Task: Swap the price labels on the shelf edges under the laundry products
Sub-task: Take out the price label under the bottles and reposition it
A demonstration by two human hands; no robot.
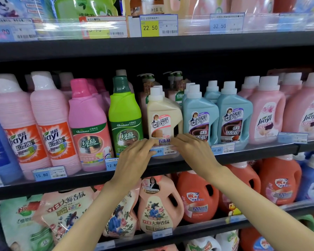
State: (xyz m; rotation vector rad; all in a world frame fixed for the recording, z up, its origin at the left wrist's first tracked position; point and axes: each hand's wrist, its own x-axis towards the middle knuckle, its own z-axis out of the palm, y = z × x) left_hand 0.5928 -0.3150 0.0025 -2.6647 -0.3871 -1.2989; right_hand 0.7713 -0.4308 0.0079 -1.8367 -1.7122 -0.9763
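A single head-worn view is given, taken from in front of the shelves and faced straight at them with a slight downward tilt. The middle shelf edge (170, 163) is seen from close by, within arm's reach, with both forearms entering from the bottom of the frame. Wide-angle bending is shown at the borders. No second view is provided, so nothing is shared.

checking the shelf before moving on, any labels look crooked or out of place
Yes: on the top shelf edge, the yellow-and-white 22.50 price label stands proud of its clear plastic strip, overlapping the neighbouring white tag. Other labels look seated.
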